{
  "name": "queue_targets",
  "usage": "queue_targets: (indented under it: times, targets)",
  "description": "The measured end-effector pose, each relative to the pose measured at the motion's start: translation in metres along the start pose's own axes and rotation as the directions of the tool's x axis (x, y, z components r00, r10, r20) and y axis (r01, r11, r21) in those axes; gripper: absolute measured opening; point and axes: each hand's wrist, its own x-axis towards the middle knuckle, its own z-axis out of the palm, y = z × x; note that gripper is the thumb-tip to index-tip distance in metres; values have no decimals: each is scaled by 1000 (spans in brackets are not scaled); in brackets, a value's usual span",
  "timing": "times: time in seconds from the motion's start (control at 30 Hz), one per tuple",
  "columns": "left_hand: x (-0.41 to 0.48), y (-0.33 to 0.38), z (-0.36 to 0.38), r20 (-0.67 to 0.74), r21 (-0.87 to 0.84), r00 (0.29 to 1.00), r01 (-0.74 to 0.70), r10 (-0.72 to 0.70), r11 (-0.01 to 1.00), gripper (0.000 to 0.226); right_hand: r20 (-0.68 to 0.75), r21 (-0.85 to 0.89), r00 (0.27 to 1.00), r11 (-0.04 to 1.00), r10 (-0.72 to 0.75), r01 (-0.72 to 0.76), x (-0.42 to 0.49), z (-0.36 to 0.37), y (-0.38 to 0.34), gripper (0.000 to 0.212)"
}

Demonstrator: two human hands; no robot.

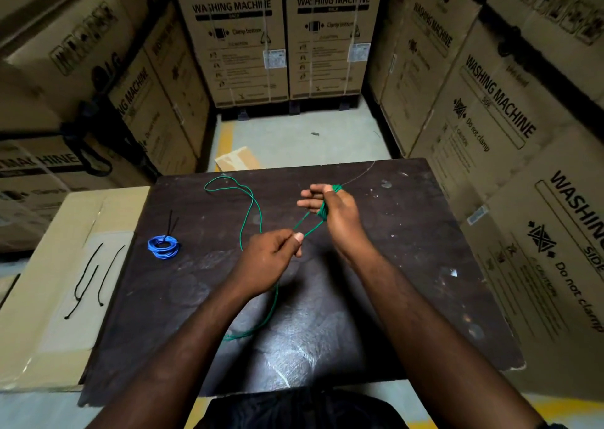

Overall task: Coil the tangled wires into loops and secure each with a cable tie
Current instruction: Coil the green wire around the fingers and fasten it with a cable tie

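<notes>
Currently the right hand (340,219) has green wire (323,213) wound round its fingers, thumb pressed on the bundle. The left hand (271,258), just beside it and nearer the body, pinches the strand between thumb and forefinger. Slack trails on the dark table (392,265). Left of that hand lies a tied blue wire coil (163,247). Farther left are black cable ties (88,266).

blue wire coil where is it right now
Head view: the blue wire coil lies on the dark table near its left edge, a black cable tie sticking out from it, left of the left hand.
</notes>
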Motion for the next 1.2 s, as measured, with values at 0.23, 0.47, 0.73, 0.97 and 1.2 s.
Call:
queue_targets:
  times: [0.23,0.47,0.73,0.97,1.2]
  targets:
    - [-4,12,-16,86,111,994,-72,62,991,28,4,-357,1000,934,1,0,1,-18,32,23]
    - [6,9,-40,14,178,995,-95,94,979,33,211,-509,960,859,185,-54,-23,-32,50,35]
    - [28,-8,-49,-195,184,979,103,-66,978,29,529,-306,699,876,481,-372,-46,-16,28,59]
    - [33,-43,-28,-133,87,942,320,-307,943,34,556,-51,690,847,464,-529,-50,-9,10,36]
    - [24,-40,-4,-27,-42,949,312,-314,949,38,558,226,749,802,358,-552,-43,1,-16,38]
